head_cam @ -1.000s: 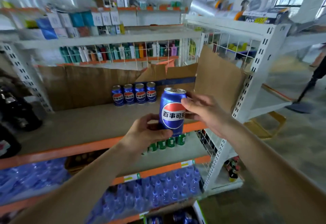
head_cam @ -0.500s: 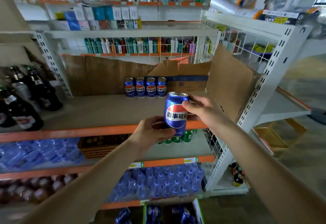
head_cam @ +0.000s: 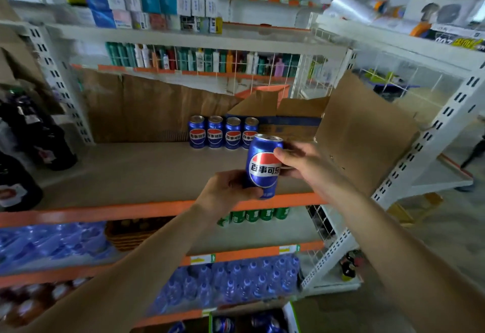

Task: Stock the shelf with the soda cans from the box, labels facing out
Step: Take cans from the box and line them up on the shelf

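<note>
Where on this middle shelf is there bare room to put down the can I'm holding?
The beige shelf board is bare left of and in front of the row of four blue soda cans, out to the orange front rail. Right of the row it is crowded: a brown cardboard box abuts it, and dark bottles fill the far left.

Held above the front edge of the orange-edged metal shelf (head_cam: 131, 209): one blue soda can (head_cam: 263, 166), upright, between both hands, left hand (head_cam: 228, 192) low on its left side, right hand (head_cam: 301, 161) on its right side. Farther back on the same shelf, against the brown cardboard sheet (head_cam: 147, 112): a row of four blue soda cans (head_cam: 223, 133), side by side. Right of that row: a folded cardboard box (head_cam: 294, 120). Below, on the floor: an open white-edged box (head_cam: 292, 317) with more cans inside.
</note>
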